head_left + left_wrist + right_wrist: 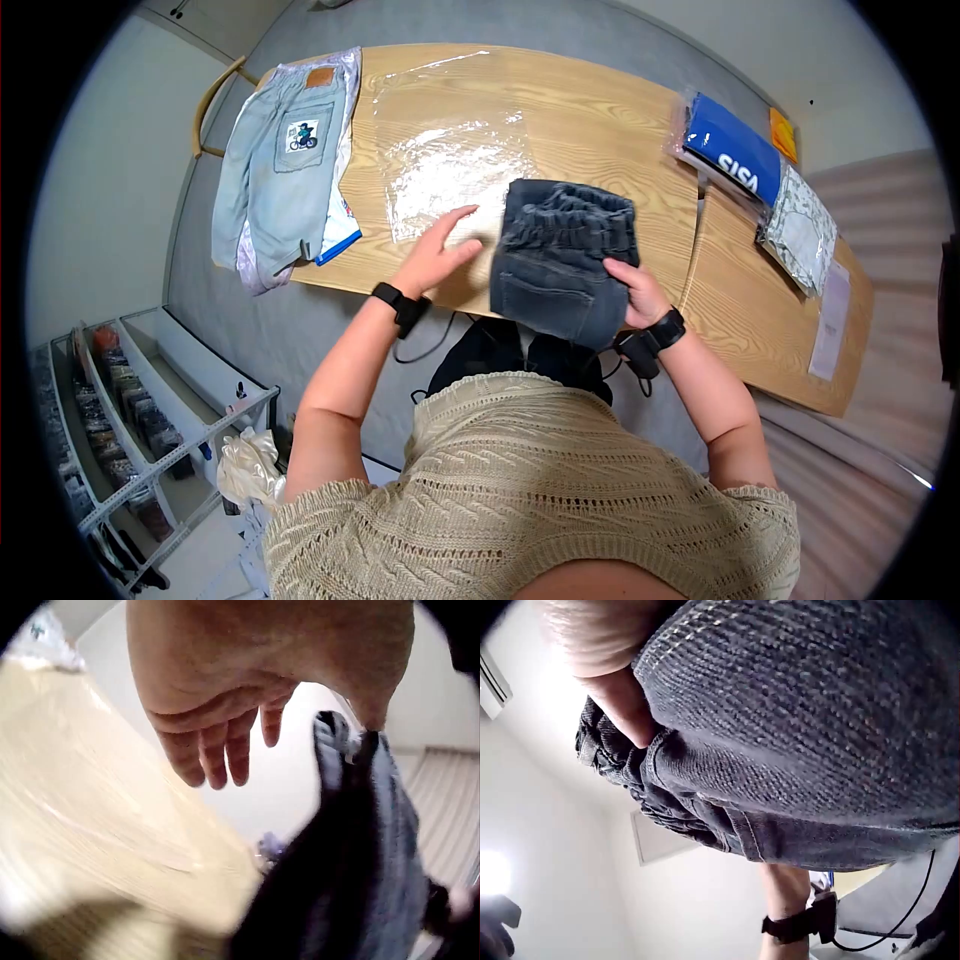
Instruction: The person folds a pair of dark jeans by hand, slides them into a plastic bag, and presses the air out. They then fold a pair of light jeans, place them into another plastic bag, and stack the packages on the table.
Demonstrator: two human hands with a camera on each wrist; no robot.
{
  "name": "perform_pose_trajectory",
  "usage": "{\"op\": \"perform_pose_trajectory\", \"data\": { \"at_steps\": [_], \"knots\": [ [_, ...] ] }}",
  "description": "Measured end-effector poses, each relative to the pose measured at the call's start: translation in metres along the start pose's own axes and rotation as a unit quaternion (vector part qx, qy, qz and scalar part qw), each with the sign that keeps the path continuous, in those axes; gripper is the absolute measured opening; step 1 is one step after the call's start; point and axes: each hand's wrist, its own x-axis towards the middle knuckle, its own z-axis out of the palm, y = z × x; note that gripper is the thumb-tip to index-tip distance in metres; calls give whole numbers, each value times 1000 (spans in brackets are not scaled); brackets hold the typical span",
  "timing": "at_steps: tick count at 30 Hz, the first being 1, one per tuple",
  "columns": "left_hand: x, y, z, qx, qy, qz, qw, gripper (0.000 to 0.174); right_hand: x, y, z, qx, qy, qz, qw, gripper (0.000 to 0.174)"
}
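Dark grey folded jeans (560, 265) with a gathered elastic waist are held up at the table's near edge. The right hand (640, 292) grips their right side, thumb on top; in the right wrist view its thumb (626, 712) presses on the denim (802, 720). Just left of the jeans, the left hand (437, 257) is apart from them, fingers extended. The left wrist view shows the left hand (262, 682) with fingers straight, beside the jeans (360, 847). Beyond it a transparent plastic bag (450, 165) lies flat on the wooden table (610, 110).
Light blue jeans (275, 165) lie over other clothes at the table's left end. On the right are a blue packaged item (730, 150), a bagged patterned garment (800, 230) and a pale sheet (830, 320). A shelf rack (180, 450) stands at lower left.
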Motion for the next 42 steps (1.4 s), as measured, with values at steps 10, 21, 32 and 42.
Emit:
{"op": "perform_pose_trajectory", "data": {
  "at_steps": [10,21,32,42],
  "knots": [
    [8,-103,-19,470,-83,14,879,54,-46,-35,-63,64,55,-105,991,41],
    [37,-113,-13,450,33,6,892,48,-53,-22,-55,107,22,-82,991,44],
    [34,-44,51,198,21,127,972,71,23,23,-43,114,-16,107,988,40],
    [37,-41,72,167,55,100,979,72,80,31,-84,69,30,237,969,47]
  ]
}}
